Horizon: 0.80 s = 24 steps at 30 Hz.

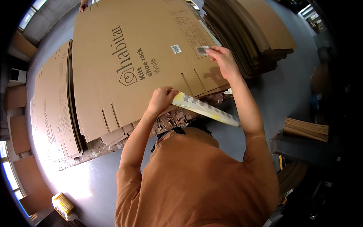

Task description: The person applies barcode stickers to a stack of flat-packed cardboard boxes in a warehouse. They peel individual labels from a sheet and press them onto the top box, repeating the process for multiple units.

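Observation:
A large flat brown cardboard sheet (143, 56) with dark printing lies on top of a stack in front of me. My right hand (223, 60) pinches a small barcode sticker (202, 50) just above the sheet's right part, beside another small white sticker (176, 48) stuck on it. My left hand (162, 99) grips the end of a long yellow-backed strip of barcode labels (206, 109) at the sheet's near edge.
A second pile of printed flat cartons (53, 109) lies to the left. More folded cardboard is stacked at the upper right (257, 34) and on a low stand at the right (306, 130). Another person's hand (82, 6) shows at the sheet's far edge. The floor is grey.

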Each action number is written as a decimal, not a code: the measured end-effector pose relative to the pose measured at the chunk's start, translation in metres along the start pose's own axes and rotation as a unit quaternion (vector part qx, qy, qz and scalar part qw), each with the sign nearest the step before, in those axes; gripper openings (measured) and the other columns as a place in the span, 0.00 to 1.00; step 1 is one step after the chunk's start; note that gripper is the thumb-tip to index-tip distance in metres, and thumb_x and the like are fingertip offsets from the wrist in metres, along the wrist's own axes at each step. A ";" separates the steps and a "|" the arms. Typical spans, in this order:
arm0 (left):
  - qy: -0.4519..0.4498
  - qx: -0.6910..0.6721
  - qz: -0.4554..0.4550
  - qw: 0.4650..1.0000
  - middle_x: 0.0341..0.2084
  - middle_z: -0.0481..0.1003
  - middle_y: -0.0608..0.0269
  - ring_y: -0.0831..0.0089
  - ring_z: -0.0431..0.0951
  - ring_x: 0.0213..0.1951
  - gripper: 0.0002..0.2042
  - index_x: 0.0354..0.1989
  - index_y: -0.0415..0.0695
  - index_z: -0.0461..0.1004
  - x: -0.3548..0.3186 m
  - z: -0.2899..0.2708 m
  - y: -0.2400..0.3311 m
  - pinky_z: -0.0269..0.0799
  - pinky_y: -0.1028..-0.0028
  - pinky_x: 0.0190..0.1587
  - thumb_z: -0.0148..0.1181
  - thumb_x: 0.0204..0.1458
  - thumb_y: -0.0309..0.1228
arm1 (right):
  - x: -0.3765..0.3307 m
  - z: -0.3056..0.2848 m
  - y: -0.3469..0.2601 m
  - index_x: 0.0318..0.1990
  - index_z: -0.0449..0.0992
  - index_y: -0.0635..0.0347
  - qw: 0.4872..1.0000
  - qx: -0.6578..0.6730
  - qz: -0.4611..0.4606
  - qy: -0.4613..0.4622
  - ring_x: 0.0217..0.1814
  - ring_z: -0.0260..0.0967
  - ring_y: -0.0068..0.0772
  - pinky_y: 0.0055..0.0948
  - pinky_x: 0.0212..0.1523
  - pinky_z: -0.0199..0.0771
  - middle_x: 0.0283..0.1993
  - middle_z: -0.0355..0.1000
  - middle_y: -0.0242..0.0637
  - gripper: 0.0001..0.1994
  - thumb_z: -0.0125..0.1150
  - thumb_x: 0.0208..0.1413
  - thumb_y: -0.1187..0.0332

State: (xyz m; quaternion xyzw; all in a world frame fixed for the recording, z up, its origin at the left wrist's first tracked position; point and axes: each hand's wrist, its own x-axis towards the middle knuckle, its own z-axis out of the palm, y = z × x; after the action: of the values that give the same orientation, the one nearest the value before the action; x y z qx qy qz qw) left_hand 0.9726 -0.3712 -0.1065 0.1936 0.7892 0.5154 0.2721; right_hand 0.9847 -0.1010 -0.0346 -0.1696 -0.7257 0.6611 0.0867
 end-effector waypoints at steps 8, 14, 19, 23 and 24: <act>0.076 0.227 0.250 0.938 0.29 0.72 0.59 0.58 0.74 0.31 0.06 0.31 0.41 0.76 -0.037 0.024 -0.010 0.72 0.64 0.35 0.64 0.50 0.31 | -0.043 0.087 0.080 0.34 0.80 0.63 0.985 -0.150 -0.036 -0.078 0.40 0.72 0.33 0.31 0.42 0.69 0.39 0.75 0.40 0.12 0.65 0.49 0.62; 0.102 0.284 0.299 0.905 0.32 0.72 0.62 0.62 0.72 0.35 0.06 0.29 0.43 0.74 -0.059 0.021 -0.013 0.68 0.66 0.39 0.65 0.48 0.30 | -0.063 0.126 0.080 0.26 0.79 0.58 0.946 -0.319 -0.051 0.005 0.60 0.58 0.39 0.44 0.60 0.50 0.50 0.70 0.32 0.10 0.64 0.47 0.61; 0.167 0.311 0.280 0.893 0.37 0.71 0.62 0.63 0.71 0.38 0.07 0.31 0.44 0.74 -0.065 0.011 -0.016 0.65 0.63 0.42 0.65 0.47 0.30 | -0.068 0.134 0.082 0.25 0.79 0.57 0.935 -0.343 -0.086 0.036 0.58 0.57 0.38 0.43 0.59 0.49 0.48 0.69 0.31 0.07 0.64 0.45 0.64; 0.168 0.331 0.265 0.890 0.50 0.69 0.56 0.58 0.68 0.52 0.10 0.37 0.43 0.74 -0.062 0.003 -0.017 0.62 0.58 0.53 0.65 0.47 0.29 | -0.070 0.137 0.084 0.24 0.79 0.56 0.927 -0.353 -0.103 0.072 0.57 0.57 0.39 0.43 0.58 0.49 0.48 0.69 0.31 0.06 0.64 0.45 0.65; 0.172 0.337 0.287 0.880 0.52 0.68 0.54 0.56 0.68 0.55 0.10 0.38 0.42 0.74 -0.056 0.002 -0.015 0.61 0.58 0.56 0.65 0.48 0.29 | -0.070 0.139 0.084 0.23 0.79 0.56 0.926 -0.353 -0.107 0.081 0.56 0.57 0.41 0.44 0.57 0.49 0.47 0.69 0.32 0.05 0.63 0.45 0.66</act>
State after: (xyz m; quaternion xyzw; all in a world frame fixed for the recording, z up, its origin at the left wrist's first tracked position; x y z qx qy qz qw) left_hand 1.0171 -0.4089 -0.1075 0.3999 0.8596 0.2987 -0.1092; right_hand 1.0123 -0.2502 -0.1266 -0.1634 -0.9164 0.3332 0.1496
